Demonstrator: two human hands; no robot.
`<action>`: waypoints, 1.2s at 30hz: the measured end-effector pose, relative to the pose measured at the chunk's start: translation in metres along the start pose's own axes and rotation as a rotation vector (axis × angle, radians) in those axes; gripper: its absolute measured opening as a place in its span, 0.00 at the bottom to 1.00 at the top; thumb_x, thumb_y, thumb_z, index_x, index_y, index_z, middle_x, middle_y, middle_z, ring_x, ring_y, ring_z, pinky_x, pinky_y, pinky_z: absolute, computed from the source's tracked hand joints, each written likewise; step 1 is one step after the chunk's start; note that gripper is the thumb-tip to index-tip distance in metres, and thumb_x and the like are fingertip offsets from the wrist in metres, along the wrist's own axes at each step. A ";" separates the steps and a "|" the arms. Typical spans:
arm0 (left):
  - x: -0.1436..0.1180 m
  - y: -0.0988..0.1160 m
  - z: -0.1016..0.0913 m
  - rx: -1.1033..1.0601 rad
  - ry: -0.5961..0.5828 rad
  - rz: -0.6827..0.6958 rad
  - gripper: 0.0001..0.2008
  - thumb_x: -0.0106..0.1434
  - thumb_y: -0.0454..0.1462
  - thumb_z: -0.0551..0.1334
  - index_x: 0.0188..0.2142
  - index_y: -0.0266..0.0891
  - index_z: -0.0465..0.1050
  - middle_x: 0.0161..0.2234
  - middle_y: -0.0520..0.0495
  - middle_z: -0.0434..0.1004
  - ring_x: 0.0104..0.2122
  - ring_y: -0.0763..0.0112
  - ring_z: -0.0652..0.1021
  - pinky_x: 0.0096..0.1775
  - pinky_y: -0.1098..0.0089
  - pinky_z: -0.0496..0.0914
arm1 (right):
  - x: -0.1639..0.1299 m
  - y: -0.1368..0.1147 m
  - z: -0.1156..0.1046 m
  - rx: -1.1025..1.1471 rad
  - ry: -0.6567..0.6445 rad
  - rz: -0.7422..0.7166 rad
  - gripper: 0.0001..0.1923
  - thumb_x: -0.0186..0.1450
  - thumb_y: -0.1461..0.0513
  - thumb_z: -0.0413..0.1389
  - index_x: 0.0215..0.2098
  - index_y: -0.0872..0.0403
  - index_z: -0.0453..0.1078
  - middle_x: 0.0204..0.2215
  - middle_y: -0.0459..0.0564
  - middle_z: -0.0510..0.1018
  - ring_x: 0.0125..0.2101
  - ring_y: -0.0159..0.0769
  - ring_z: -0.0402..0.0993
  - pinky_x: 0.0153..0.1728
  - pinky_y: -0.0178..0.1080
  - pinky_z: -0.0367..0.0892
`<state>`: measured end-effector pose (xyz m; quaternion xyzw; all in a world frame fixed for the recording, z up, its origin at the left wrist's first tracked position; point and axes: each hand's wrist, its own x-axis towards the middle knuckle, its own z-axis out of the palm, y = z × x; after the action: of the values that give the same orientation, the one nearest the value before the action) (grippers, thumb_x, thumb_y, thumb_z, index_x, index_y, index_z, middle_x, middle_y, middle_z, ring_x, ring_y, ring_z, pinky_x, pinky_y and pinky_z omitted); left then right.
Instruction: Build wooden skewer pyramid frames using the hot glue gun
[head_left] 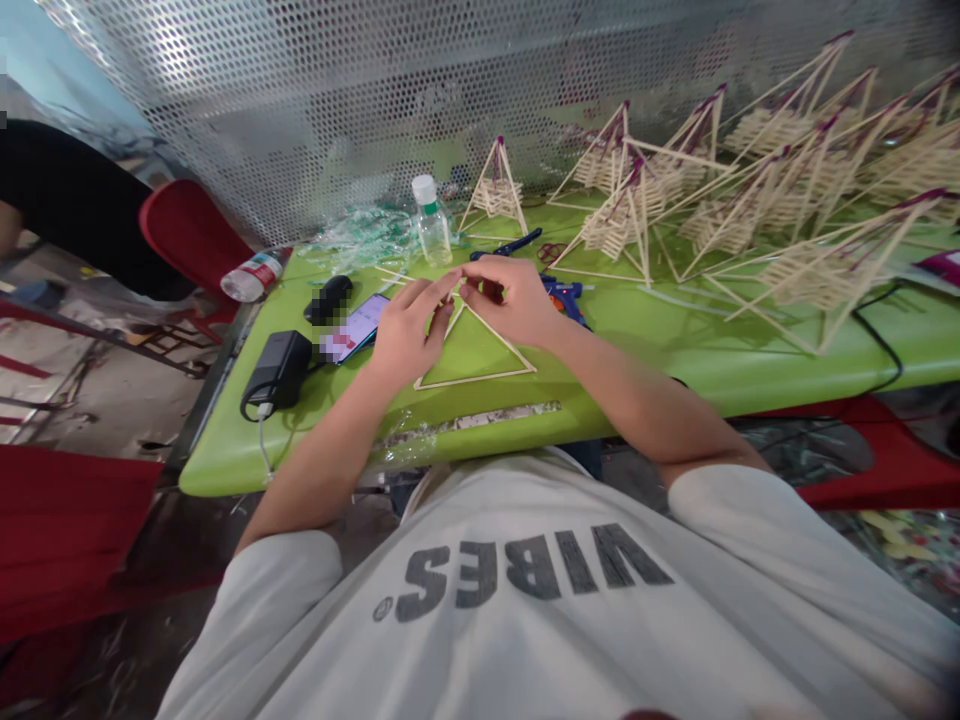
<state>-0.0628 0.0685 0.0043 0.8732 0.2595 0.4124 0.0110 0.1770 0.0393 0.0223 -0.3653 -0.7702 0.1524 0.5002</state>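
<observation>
A triangle of thin, pale, matt wooden sticks (480, 350) is pinched at its top corner between the left hand (409, 335) and the right hand (510, 300), and it is laid on a smooth, slightly glossy green plastic table (675, 350). Just left of the left hand a glossy-screened phone (358, 326) and a matt black plastic adapter (279, 368) are seen, and beyond the hands a clear plastic bottle (433, 222) with a white cap and crumpled transparent film (360, 238). Behind everything a perforated sheet of dull grey metal (375, 100) is seen, and to the right of the right hand matt stick pyramids (787, 180) bound with purple at the tips.
</observation>
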 end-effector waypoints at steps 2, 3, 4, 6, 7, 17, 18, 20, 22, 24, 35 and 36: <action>0.000 0.000 0.000 0.002 -0.002 0.003 0.26 0.88 0.47 0.54 0.76 0.46 0.77 0.47 0.39 0.86 0.47 0.55 0.86 0.53 0.53 0.82 | -0.001 0.000 0.000 0.020 -0.003 -0.010 0.13 0.80 0.53 0.58 0.45 0.51 0.80 0.38 0.51 0.80 0.32 0.36 0.70 0.37 0.42 0.68; 0.000 0.000 0.000 0.002 0.002 0.009 0.26 0.88 0.46 0.54 0.76 0.46 0.77 0.47 0.39 0.87 0.47 0.55 0.86 0.53 0.53 0.82 | -0.001 -0.001 0.000 0.032 -0.007 -0.014 0.12 0.80 0.54 0.58 0.45 0.51 0.79 0.39 0.52 0.81 0.33 0.37 0.71 0.37 0.42 0.69; 0.000 0.000 0.000 0.001 0.008 0.018 0.26 0.88 0.46 0.54 0.76 0.46 0.77 0.47 0.39 0.87 0.47 0.55 0.86 0.53 0.53 0.82 | -0.001 -0.001 0.000 0.045 -0.009 -0.017 0.11 0.80 0.55 0.57 0.44 0.51 0.79 0.41 0.53 0.82 0.34 0.37 0.72 0.37 0.42 0.70; 0.000 0.000 0.000 -0.005 0.021 0.037 0.25 0.88 0.45 0.55 0.76 0.46 0.77 0.47 0.39 0.86 0.46 0.56 0.85 0.52 0.54 0.82 | -0.002 -0.001 0.000 0.063 -0.011 -0.018 0.11 0.79 0.56 0.58 0.43 0.51 0.78 0.42 0.53 0.82 0.34 0.36 0.74 0.37 0.41 0.70; 0.000 0.000 0.000 -0.008 0.026 0.044 0.25 0.88 0.45 0.55 0.76 0.46 0.77 0.47 0.39 0.86 0.46 0.56 0.85 0.52 0.54 0.82 | -0.002 0.000 0.000 0.067 -0.015 -0.017 0.10 0.79 0.56 0.58 0.44 0.52 0.78 0.42 0.53 0.82 0.34 0.36 0.74 0.37 0.41 0.71; 0.000 0.001 -0.002 -0.006 0.012 0.030 0.25 0.87 0.42 0.56 0.76 0.46 0.78 0.47 0.40 0.86 0.46 0.57 0.85 0.51 0.54 0.82 | -0.001 0.004 0.000 0.073 -0.032 -0.019 0.11 0.77 0.57 0.59 0.51 0.52 0.82 0.44 0.52 0.84 0.32 0.35 0.74 0.36 0.40 0.73; 0.000 0.001 -0.003 -0.003 0.011 0.029 0.25 0.87 0.42 0.56 0.76 0.46 0.78 0.47 0.40 0.86 0.46 0.57 0.85 0.52 0.54 0.82 | -0.001 0.004 0.000 0.073 -0.031 -0.018 0.11 0.77 0.58 0.59 0.51 0.52 0.82 0.44 0.52 0.84 0.32 0.35 0.74 0.36 0.40 0.73; 0.000 0.002 -0.003 0.006 0.004 0.022 0.25 0.86 0.42 0.56 0.76 0.46 0.79 0.47 0.40 0.87 0.46 0.56 0.86 0.53 0.53 0.83 | -0.001 0.002 -0.001 0.063 -0.034 -0.015 0.11 0.77 0.58 0.58 0.50 0.52 0.82 0.44 0.53 0.84 0.33 0.35 0.74 0.36 0.40 0.72; 0.000 0.002 -0.004 0.015 0.001 0.017 0.25 0.86 0.42 0.56 0.76 0.46 0.79 0.47 0.40 0.87 0.47 0.56 0.86 0.53 0.53 0.83 | -0.001 0.001 -0.001 0.049 -0.036 -0.013 0.09 0.77 0.59 0.58 0.49 0.52 0.81 0.43 0.53 0.84 0.33 0.36 0.74 0.36 0.40 0.71; 0.000 0.003 -0.004 0.016 0.009 0.028 0.25 0.86 0.42 0.56 0.75 0.46 0.79 0.46 0.40 0.87 0.46 0.57 0.86 0.53 0.54 0.83 | -0.001 0.000 -0.002 0.040 -0.034 -0.025 0.08 0.78 0.60 0.58 0.47 0.52 0.80 0.42 0.53 0.83 0.33 0.36 0.74 0.36 0.41 0.70; 0.001 0.003 -0.005 -0.010 0.000 0.034 0.26 0.85 0.41 0.57 0.77 0.47 0.77 0.45 0.43 0.85 0.45 0.59 0.86 0.51 0.56 0.83 | -0.002 0.002 -0.002 -0.003 -0.041 -0.017 0.06 0.79 0.60 0.58 0.44 0.51 0.77 0.42 0.53 0.82 0.35 0.38 0.75 0.38 0.42 0.72; 0.001 0.002 -0.004 -0.014 0.002 0.039 0.26 0.85 0.41 0.57 0.77 0.47 0.76 0.45 0.43 0.85 0.45 0.59 0.86 0.51 0.56 0.83 | -0.002 0.003 -0.001 0.000 -0.039 -0.024 0.06 0.79 0.60 0.58 0.44 0.51 0.77 0.42 0.53 0.82 0.35 0.38 0.75 0.37 0.42 0.71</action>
<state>-0.0645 0.0661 0.0083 0.8775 0.2397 0.4153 0.0087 0.1798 0.0399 0.0196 -0.3531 -0.7841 0.1532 0.4868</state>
